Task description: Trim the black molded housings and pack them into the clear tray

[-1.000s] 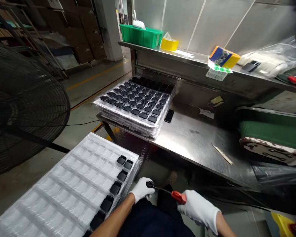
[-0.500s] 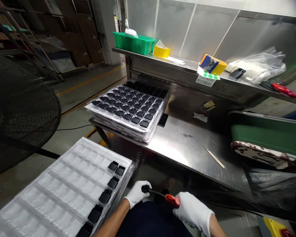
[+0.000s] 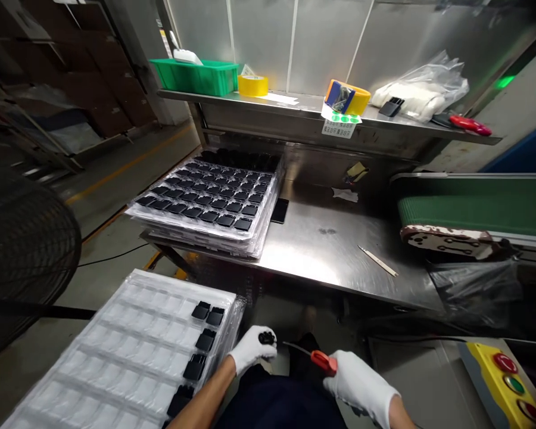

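My left hand (image 3: 254, 350), in a white glove, is closed around a small black plastic part (image 3: 267, 338) at the bottom middle. My right hand (image 3: 361, 381), also gloved in white, grips a tool with a red handle (image 3: 324, 361) and a slim metal shaft. The shaft's tip points at the black part, a short gap away from it. Left of my hands, a clear plastic tray (image 3: 116, 333) has black parts (image 3: 205, 339) in its right-hand column, while its other pockets hold none.
Stacked trays of black parts (image 3: 196, 199) sit on the steel table (image 3: 312, 256), near a thin knife-like tool (image 3: 377, 260). A shelf above carries a green bin (image 3: 196, 77) and yellow tape (image 3: 252, 86). A green conveyor (image 3: 473, 202) and yellow button box (image 3: 502, 381) stand right; a fan (image 3: 27, 238) left.
The tool's tip has come away from the black part as my right hand moved right. The black part is turned differently in my left hand. The whole view has shifted towards the right.
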{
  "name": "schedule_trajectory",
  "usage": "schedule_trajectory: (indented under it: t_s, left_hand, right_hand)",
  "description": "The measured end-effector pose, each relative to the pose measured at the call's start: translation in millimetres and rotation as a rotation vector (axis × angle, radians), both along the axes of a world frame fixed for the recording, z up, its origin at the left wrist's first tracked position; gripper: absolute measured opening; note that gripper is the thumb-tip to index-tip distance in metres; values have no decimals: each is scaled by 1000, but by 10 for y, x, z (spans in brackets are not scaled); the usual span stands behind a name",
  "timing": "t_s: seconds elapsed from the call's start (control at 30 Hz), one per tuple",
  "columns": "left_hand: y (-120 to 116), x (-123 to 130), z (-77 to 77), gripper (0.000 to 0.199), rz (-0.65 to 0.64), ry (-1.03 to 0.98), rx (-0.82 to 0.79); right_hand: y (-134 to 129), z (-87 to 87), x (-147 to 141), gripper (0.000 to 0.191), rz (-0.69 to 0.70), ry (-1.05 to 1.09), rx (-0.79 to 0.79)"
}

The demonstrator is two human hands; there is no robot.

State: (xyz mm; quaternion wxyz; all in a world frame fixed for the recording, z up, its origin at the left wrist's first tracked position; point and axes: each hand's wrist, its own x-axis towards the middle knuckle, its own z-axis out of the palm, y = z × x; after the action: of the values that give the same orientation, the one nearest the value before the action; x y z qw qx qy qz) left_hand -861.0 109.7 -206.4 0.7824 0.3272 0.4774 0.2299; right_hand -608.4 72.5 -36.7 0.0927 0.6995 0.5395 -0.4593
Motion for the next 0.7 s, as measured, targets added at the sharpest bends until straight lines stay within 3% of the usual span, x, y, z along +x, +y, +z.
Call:
schedule_trajectory:
  t_s: [0.17, 0.27, 0.5, 0.7]
  left_hand:
    - [28, 157, 43, 31, 458, -253, -284]
    - [120, 260, 90, 34, 652, -354, -434]
    - [250, 341, 297, 30, 855, -425, -628]
    - [388, 343, 398, 19, 868, -316, -593]
  right_hand:
    - [-134, -126, -140, 1, -77, 70, 32]
    - [-180, -196, -241, 3, -96, 88, 66]
    - [-244, -301, -268, 7, -103, 115, 121]
    - [-258, -338, -290, 8, -126, 127, 133]
